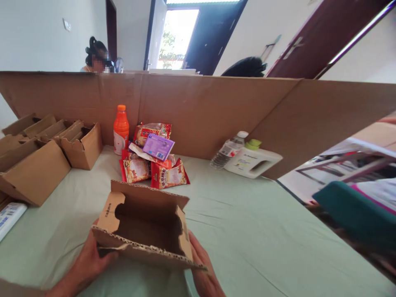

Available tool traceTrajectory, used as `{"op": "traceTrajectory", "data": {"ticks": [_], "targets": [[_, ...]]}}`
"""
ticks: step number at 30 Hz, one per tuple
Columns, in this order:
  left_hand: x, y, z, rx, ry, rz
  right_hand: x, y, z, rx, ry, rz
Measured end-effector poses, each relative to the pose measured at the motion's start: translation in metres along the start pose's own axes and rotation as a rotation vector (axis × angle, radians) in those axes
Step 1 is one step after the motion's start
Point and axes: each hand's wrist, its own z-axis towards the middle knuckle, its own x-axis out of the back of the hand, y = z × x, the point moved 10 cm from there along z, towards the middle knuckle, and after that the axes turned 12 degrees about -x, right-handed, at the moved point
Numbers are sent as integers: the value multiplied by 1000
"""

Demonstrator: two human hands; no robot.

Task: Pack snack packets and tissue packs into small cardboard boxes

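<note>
An open, empty cardboard box [148, 255] is held in front of me, tilted, with its flaps standing up. My left hand [89, 258] grips its near left corner, the thumb showing below the near flap. Against the box's right end lies my right hand [202, 264], its fingertips partly hidden behind the cardboard. Just beyond the box are red snack bags [170, 175] in a pile, topped by a purple packet [158, 146]. An orange drink bottle [121, 132] stands upright behind them to the left.
Several open cardboard boxes [40, 173] crowd the left side, near a white package [10, 216]. A clear plastic bottle [229, 150] leans by a white jug [252, 163] at the back right. A tall cardboard wall [198, 111] closes off the back; a person [95, 57] is behind it.
</note>
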Motion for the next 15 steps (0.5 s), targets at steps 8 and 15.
{"op": "traceTrajectory", "data": {"ticks": [8, 15], "targets": [[-7, -4, 32, -44, 190, 23, -14, -33, 66, 177, 4, -89], [-9, -5, 39, -41, 135, 64, -8, -6, 66, 92, 9, -56]]}}
